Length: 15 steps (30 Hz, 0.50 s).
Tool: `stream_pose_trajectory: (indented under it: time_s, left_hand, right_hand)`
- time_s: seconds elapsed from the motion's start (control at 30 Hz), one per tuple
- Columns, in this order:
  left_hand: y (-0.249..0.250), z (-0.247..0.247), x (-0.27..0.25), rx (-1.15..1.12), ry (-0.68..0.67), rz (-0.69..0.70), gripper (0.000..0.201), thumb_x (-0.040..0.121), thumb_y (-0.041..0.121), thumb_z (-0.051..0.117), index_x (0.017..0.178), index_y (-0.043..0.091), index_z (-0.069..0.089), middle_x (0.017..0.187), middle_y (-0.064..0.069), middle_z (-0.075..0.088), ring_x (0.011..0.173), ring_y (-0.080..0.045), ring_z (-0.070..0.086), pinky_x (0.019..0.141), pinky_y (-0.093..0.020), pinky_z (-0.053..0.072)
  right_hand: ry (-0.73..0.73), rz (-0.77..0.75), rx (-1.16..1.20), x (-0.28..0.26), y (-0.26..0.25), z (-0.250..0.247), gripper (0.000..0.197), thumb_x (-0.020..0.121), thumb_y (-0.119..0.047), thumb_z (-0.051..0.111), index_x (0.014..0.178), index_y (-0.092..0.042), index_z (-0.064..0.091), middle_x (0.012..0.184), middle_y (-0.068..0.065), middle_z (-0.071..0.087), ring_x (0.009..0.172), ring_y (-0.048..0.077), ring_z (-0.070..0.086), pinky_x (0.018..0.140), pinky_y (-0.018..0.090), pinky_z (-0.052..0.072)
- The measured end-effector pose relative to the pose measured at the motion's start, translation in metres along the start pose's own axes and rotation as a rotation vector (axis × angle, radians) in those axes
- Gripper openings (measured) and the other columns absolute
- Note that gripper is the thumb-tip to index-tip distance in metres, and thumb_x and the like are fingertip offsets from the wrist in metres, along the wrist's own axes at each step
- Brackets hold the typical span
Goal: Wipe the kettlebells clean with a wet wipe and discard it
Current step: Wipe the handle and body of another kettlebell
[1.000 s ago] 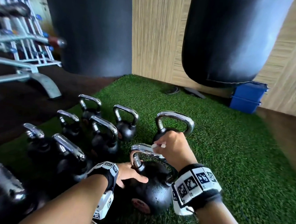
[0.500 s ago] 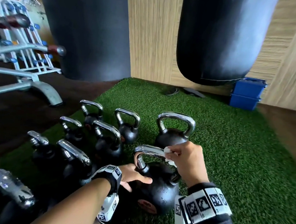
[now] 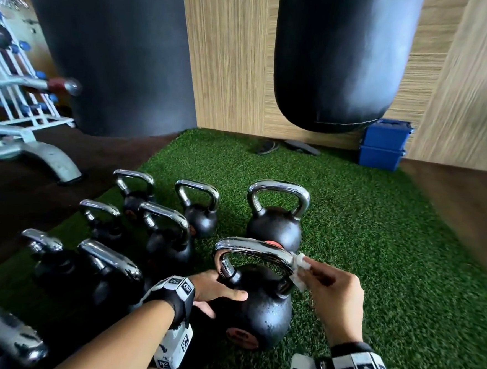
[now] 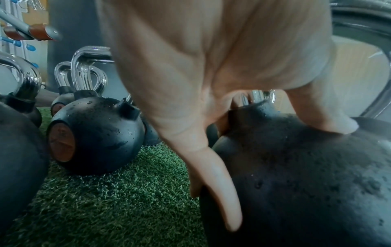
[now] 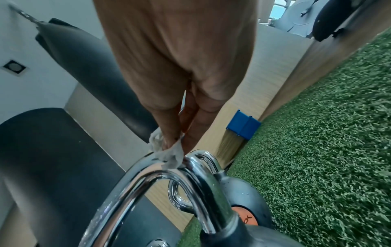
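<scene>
On the far left, a pale metal rack (image 3: 17, 105) is standing on the dark floor, with a cluster of smaller kettlebells (image 3: 163, 236) sitting to its right on the green turf (image 3: 402, 282). Near the middle, the left hand (image 3: 214, 290) is resting with straight, spread fingers (image 4: 213, 187) against the black body of the nearest kettlebell (image 3: 256, 309), steadying it without gripping. Further right, the right hand (image 3: 335, 297) is pinching a crumpled white wet wipe (image 3: 300, 267) between thumb and fingers (image 5: 196, 127), pressing it onto the right end of that kettlebell's chrome handle (image 3: 255, 250). Beyond, a black punching bag (image 3: 340, 61) is hanging before the wooden wall, and blue boxes (image 3: 383, 145) are sitting at the far right.
</scene>
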<state>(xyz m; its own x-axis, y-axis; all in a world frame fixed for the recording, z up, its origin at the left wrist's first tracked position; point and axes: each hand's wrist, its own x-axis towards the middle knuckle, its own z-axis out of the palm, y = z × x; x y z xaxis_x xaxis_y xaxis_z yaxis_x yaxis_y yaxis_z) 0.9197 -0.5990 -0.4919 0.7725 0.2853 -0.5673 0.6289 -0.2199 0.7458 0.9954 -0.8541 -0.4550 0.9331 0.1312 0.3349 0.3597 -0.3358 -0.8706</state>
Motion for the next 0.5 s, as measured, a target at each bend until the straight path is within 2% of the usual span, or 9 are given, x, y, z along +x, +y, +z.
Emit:
stream_pose_trajectory:
  time_s: [0.07,0.13,0.17,0.2,0.27,0.3,0.4,0.5]
  left_hand:
    - [0.000,0.000,0.001,-0.006,0.005,0.016,0.095,0.072,0.039,0.090,0.149,0.015,0.039,0.127,0.005,0.043,0.113,-0.014,0.048,0.077,-0.040,0.063]
    - [0.000,0.000,0.000,-0.014,-0.008,0.007,0.090,0.072,0.039,0.089,0.145,0.017,0.042,0.120,0.008,0.046,0.107,-0.012,0.052,0.078,-0.040,0.063]
    - [0.000,0.001,0.000,-0.012,-0.018,0.001,0.081,0.073,0.039,0.089,0.139,0.021,0.046,0.121,0.008,0.047,0.109,-0.012,0.051,0.081,-0.042,0.062]
    - [0.000,0.001,0.000,-0.004,-0.025,-0.002,0.070,0.073,0.039,0.089,0.129,0.026,0.050,0.124,0.008,0.048,0.112,-0.014,0.050,0.086,-0.046,0.061]
    - [0.001,0.002,-0.001,0.021,-0.018,-0.005,0.060,0.072,0.038,0.090,0.118,0.029,0.053,0.131,0.004,0.053,0.115,-0.017,0.052,0.088,-0.049,0.060]
    - [0.001,0.003,-0.001,0.042,0.006,-0.004,0.062,0.071,0.039,0.090,0.119,0.027,0.053,0.133,0.000,0.053,0.116,-0.019,0.054,0.084,-0.047,0.062]
    - [0.004,0.003,-0.002,0.085,0.058,-0.014,0.076,0.067,0.043,0.091,0.128,0.019,0.053,0.134,-0.005,0.050,0.121,-0.026,0.057,0.074,-0.039,0.064]
    - [0.007,0.003,-0.003,0.167,0.047,0.003,0.067,0.067,0.051,0.089,0.120,0.026,0.057,0.128,-0.003,0.057,0.114,-0.021,0.061,0.077,-0.040,0.064]
  right_hand:
    - [-0.016,-0.001,0.023,0.002,0.007,0.002,0.024,0.071,-0.030,0.085,0.093,-0.035,0.078,0.075,-0.017,0.075,0.057,-0.015,0.061,0.049,0.003,0.041]
    - [-0.015,0.024,0.074,0.004,0.015,0.005,0.024,0.071,-0.027,0.086,0.091,-0.038,0.077,0.072,-0.022,0.073,0.060,-0.013,0.064,0.052,0.004,0.045]
    - [-0.024,0.064,0.126,0.004,0.021,0.006,0.024,0.072,-0.025,0.086,0.091,-0.037,0.077,0.073,-0.020,0.074,0.064,-0.007,0.068,0.059,0.010,0.052]
    - [-0.047,0.124,0.190,0.004,0.028,0.007,0.024,0.072,-0.021,0.086,0.091,-0.033,0.078,0.075,-0.015,0.075,0.069,0.003,0.072,0.067,0.022,0.059]
    - [-0.123,0.248,0.273,-0.001,0.041,0.009,0.021,0.073,-0.015,0.085,0.090,-0.022,0.077,0.078,-0.004,0.077,0.076,0.022,0.074,0.075,0.043,0.061]
    - [-0.158,0.276,0.283,-0.004,0.047,0.011,0.020,0.073,-0.014,0.084,0.090,-0.019,0.075,0.079,-0.001,0.077,0.078,0.026,0.074,0.077,0.048,0.061]
    - [-0.170,0.320,0.280,-0.011,0.058,0.017,0.022,0.070,-0.021,0.086,0.088,-0.021,0.073,0.083,-0.003,0.077,0.079,0.019,0.074,0.078,0.047,0.061]
    - [-0.172,0.353,0.289,-0.008,0.064,0.023,0.024,0.067,-0.019,0.088,0.087,-0.022,0.073,0.083,-0.004,0.077,0.077,0.016,0.074,0.076,0.044,0.061]
